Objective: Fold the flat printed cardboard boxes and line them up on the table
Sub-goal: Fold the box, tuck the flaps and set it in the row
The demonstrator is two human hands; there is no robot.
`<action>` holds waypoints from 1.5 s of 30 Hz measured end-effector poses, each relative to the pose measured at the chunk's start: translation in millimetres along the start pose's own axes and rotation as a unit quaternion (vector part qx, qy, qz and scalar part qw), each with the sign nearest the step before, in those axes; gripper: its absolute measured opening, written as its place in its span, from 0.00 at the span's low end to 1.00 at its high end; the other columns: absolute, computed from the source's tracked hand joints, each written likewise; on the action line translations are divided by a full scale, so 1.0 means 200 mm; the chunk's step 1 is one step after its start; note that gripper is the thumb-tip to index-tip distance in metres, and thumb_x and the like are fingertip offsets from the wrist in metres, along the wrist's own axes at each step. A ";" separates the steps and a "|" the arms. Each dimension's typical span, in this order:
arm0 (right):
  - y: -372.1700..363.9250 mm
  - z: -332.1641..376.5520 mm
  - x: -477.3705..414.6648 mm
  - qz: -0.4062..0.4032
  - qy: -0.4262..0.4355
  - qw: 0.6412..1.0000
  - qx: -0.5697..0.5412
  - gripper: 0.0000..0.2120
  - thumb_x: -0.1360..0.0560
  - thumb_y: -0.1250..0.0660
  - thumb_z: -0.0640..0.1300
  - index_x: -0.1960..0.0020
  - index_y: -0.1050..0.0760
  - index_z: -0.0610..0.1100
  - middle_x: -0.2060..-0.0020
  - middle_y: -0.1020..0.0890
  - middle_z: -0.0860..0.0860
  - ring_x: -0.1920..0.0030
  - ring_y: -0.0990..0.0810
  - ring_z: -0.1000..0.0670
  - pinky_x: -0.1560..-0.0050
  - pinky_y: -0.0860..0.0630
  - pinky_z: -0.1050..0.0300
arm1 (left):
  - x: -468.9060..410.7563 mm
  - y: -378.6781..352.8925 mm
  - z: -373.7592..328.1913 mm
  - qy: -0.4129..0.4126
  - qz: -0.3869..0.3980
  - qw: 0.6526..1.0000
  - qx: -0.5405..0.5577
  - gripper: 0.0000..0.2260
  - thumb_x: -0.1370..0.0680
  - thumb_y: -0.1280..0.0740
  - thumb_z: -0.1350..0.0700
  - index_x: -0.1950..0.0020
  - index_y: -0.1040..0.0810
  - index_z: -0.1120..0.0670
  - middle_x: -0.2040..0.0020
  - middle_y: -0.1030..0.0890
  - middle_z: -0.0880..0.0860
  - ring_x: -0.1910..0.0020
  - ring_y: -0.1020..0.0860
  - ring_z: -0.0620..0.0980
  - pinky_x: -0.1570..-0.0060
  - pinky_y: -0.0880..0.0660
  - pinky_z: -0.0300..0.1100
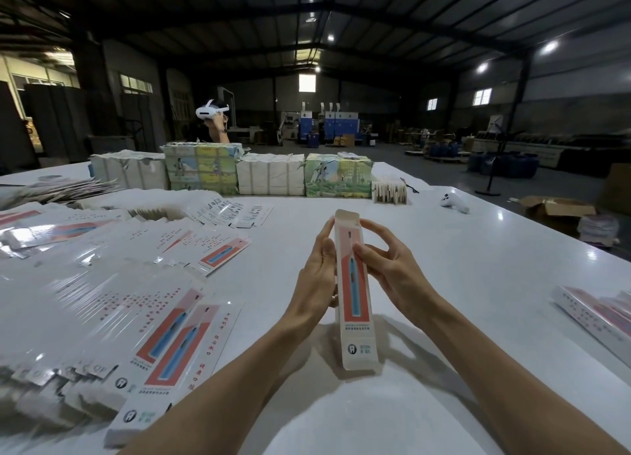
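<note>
I hold a long, narrow printed box (356, 304) upright over the white table (478, 283), its red and blue front facing me and its top flap standing open. My left hand (316, 277) grips its left side, fingers reaching up toward the top. My right hand (392, 266) grips the right side, thumb pressed on the front face and fingers curled behind. A big spread of flat printed boxes (136, 301) covers the table to my left. Folded boxes (601, 318) lie at the right edge.
Bundles of wrapped packs (235, 171) stand in a row along the table's far side, with a small rack of cards (389, 190) and a white controller (454, 201) beyond. A person wearing a white headset (213, 119) stands behind them. An open carton (553, 208) sits on the floor at right.
</note>
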State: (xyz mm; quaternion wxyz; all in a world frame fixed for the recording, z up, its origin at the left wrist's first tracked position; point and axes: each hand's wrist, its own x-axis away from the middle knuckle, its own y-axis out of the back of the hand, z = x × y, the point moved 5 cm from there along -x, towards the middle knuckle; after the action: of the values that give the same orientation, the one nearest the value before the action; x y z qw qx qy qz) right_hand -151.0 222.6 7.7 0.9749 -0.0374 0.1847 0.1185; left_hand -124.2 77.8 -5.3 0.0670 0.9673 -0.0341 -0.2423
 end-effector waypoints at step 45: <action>0.11 -0.05 -0.04 -0.055 -0.039 0.997 0.027 0.17 0.15 0.37 0.53 0.27 0.30 0.51 0.46 0.13 0.47 0.47 0.12 0.46 0.51 0.15 0.53 | 0.00 -0.06 0.10 0.134 0.158 0.978 -0.013 0.44 0.28 0.20 0.54 0.26 0.47 0.31 0.39 0.25 0.56 0.51 0.13 0.56 0.55 0.15 0.45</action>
State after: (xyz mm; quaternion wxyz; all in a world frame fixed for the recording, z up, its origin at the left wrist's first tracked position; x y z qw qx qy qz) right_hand -167.5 240.4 0.2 0.9871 -0.0168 0.1469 0.0609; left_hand -132.7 88.2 -24.3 0.1211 0.9723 -0.1745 -0.0971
